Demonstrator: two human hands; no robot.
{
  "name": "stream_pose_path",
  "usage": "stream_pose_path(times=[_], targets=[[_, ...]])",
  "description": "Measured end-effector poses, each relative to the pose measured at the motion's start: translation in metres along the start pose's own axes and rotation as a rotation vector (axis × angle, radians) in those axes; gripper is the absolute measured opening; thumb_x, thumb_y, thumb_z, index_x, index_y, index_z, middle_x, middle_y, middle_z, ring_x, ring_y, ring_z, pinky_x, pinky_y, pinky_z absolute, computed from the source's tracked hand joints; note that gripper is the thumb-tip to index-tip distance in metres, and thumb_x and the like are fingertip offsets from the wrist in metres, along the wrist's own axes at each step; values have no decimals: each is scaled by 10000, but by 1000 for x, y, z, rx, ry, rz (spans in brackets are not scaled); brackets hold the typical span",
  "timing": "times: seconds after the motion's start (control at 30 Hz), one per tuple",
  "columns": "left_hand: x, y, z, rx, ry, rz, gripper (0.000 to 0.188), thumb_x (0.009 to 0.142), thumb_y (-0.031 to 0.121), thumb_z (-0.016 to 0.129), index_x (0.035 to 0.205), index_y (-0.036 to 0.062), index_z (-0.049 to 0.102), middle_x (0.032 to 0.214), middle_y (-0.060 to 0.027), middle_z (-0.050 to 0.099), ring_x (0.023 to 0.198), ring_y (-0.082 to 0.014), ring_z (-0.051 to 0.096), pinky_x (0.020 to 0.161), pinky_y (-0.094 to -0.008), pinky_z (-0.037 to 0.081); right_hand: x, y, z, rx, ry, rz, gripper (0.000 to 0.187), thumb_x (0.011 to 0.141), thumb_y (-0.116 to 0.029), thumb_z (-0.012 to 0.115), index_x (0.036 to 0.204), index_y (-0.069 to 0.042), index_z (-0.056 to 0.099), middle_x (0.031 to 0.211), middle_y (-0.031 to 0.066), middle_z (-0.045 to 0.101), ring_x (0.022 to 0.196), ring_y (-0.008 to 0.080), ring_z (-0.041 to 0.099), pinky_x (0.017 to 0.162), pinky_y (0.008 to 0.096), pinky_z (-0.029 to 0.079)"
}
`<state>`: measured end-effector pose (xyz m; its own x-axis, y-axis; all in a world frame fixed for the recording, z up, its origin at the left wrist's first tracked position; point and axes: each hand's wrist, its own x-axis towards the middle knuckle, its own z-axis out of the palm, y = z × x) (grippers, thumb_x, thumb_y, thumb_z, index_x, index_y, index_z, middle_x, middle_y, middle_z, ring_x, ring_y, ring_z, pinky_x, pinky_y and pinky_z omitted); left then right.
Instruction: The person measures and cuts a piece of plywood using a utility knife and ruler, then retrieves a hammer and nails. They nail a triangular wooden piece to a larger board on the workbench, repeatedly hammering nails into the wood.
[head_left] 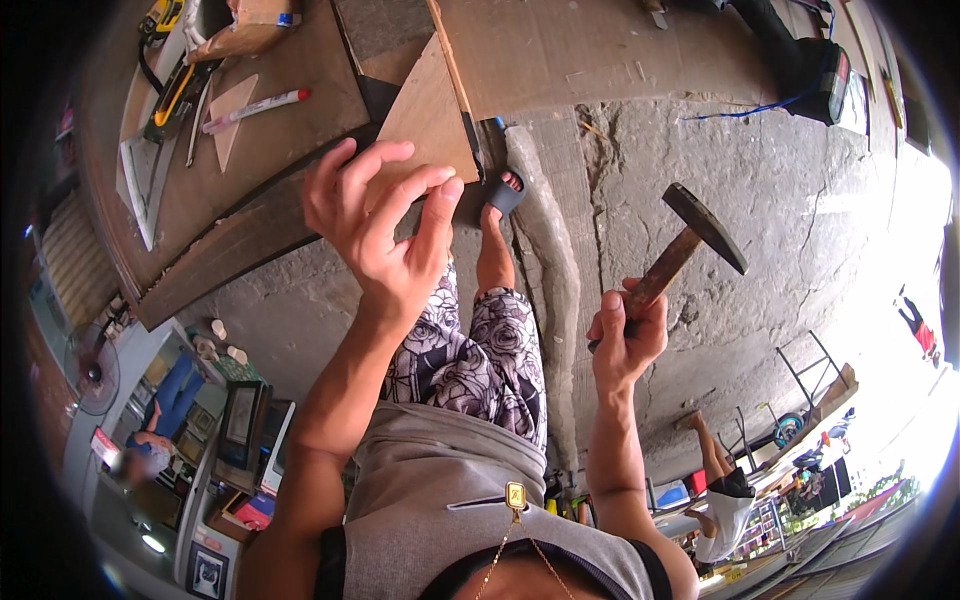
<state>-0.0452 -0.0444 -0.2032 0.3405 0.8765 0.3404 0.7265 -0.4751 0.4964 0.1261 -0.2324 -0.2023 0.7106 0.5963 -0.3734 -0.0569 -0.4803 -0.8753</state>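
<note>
My right hand (630, 338) is closed round the wooden handle of a hammer (705, 226), its dark metal head raised above the concrete floor at the right. My left hand (385, 235) is up in front of a workbench corner. Its thumb and forefinger are pinched together, and the other fingers are curled apart from them. Whatever the pinch holds, if anything, is too small to make out. Just beyond these fingertips lies a pale plywood piece (430, 105) with a slanting edge, along a dark-edged frame at the bench's corner.
On the brown bench (290, 150) lie a red-capped marker (257, 111), a yellow utility knife (172, 97) and a white set square (148, 195). A black power tool (825, 85) with a blue cord lies far right. Two people (728, 515) (155, 430) are behind me, either side.
</note>
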Motion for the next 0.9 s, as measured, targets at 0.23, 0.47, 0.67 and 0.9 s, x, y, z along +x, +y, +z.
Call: stream_pose_path(times=[0.23, 0.47, 0.67, 0.9], targets=[[0, -10, -2, -56, 34, -91, 129, 765, 231, 813, 874, 194, 755, 996, 36, 598, 1059, -233, 503, 937, -415, 353, -2, 0, -2, -4, 5, 2, 293, 906, -190, 729, 1051, 11, 573, 697, 20, 632, 516, 51, 529, 482, 204, 406], [23, -3, 11, -61, 104, -40, 107, 759, 259, 820, 854, 236, 778, 1014, 47, 579, 1044, -216, 502, 905, -396, 343, -1, -1, 0, 27, 5, 0, 282, 908, -175, 723, 1051, 16, 572, 698, 22, 634, 521, 50, 530, 484, 206, 412], [18, -6, 16, -19, 55, -88, 93, 806, 278, 780, 883, 229, 759, 1006, 72, 601, 1057, -218, 504, 907, -402, 317, 0, 0, 1, 27, 6, -11, 263, 907, -151, 716, 1051, 20, 576, 706, 26, 637, 524, 48, 524, 485, 204, 407], [20, -8, 19, -1, 58, -47, 80, 836, 271, 756, 886, 209, 745, 997, 72, 626, 1026, -215, 533, 895, -400, 326, 2, -13, 4, 9, 1, -32, 268, 901, -142, 717, 1052, 31, 580, 687, 20, 635, 546, 50, 539, 510, 199, 421]])
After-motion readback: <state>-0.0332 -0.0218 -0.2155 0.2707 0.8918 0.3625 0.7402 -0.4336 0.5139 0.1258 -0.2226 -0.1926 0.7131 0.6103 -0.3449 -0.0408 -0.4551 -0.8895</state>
